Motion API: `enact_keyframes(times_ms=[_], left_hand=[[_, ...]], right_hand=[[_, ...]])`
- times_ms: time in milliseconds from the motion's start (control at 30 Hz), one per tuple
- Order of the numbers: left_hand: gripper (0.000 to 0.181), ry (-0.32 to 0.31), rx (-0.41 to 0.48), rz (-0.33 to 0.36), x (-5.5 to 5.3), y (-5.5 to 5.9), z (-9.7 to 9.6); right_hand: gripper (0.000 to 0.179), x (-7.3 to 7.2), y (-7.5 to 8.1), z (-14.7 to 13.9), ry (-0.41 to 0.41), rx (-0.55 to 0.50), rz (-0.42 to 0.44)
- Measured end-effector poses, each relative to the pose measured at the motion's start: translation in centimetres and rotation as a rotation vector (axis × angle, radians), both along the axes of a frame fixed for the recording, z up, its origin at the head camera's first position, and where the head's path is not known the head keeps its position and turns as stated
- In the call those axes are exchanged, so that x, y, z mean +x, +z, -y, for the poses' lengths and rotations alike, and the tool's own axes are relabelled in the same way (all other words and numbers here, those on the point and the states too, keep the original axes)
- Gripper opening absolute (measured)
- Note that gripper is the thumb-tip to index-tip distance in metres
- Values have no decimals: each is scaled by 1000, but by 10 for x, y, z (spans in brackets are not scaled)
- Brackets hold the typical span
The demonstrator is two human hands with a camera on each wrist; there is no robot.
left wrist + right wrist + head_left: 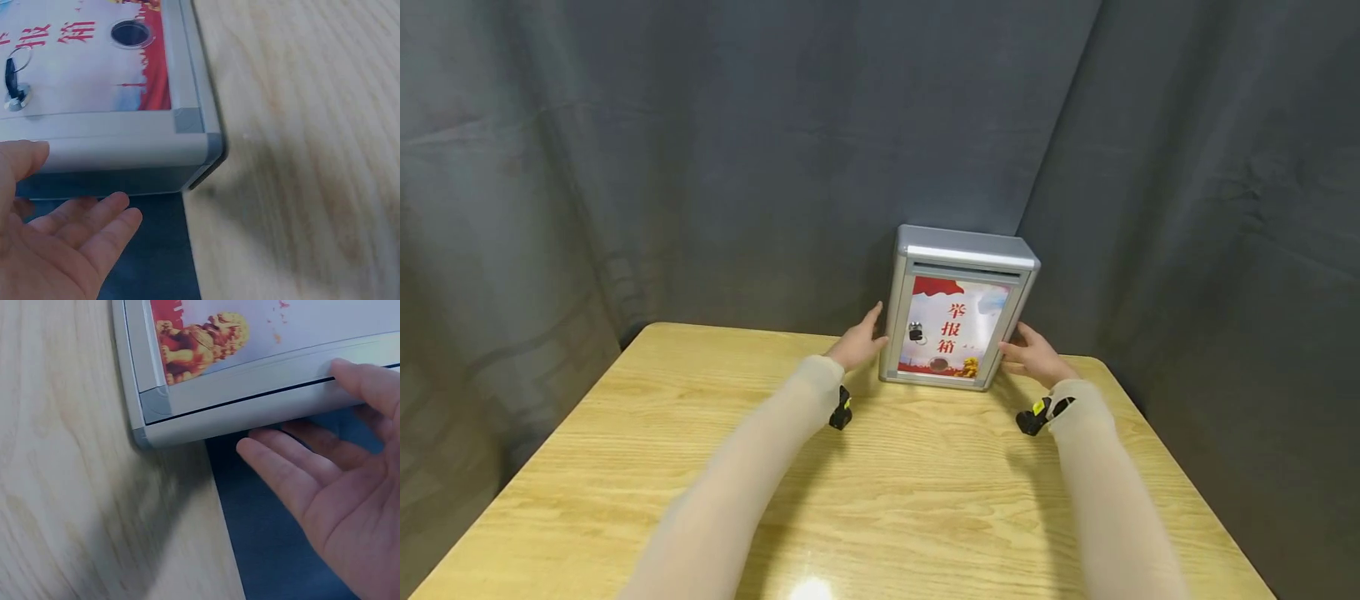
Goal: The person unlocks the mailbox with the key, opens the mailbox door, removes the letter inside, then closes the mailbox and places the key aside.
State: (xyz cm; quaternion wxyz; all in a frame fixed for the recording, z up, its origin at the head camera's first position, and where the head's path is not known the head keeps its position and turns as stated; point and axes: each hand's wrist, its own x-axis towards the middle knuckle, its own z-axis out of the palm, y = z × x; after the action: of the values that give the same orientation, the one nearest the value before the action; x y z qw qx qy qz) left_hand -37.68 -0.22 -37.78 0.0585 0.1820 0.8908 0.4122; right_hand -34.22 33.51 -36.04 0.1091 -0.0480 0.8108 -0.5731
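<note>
A silver-framed drop box with a slot near its top and red Chinese characters on its front stands upright at the table's far edge. A black key with a ring sits in its lock. Beside the box's left side is my left hand, thumb at the front edge and fingers extended along the side. My right hand is at the opposite side; its thumb overlaps the front frame and its straight fingers reach along the side. Neither hand is curled round the box.
The wooden table stretches toward me, with its far edge right behind the box. A dark grey curtain hangs close behind the box and along both sides of the table.
</note>
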Motion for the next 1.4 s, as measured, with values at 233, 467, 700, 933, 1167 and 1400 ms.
enact_keyframes(times_ms=[233, 467, 700, 933, 1167, 1400], left_hand=[[65, 69, 6, -69, 4, -16, -6], [64, 99, 50, -106, 7, -22, -9], [64, 116, 111, -153, 15, -23, -2], [66, 136, 155, -211, 33, -3, 33], [64, 102, 195, -191, 55, 16, 81], [62, 109, 169, -123, 70, 14, 99]], right_hand=[[81, 2, -11, 6, -64, -17, -38], [74, 2, -19, 9, -82, -21, -114], [72, 7, -22, 15, -64, -51, -218], [70, 18, 1, 46, -56, -51, -293], [70, 40, 11, 86, -100, -27, -327], [70, 57, 3, 102, -114, -37, -297]])
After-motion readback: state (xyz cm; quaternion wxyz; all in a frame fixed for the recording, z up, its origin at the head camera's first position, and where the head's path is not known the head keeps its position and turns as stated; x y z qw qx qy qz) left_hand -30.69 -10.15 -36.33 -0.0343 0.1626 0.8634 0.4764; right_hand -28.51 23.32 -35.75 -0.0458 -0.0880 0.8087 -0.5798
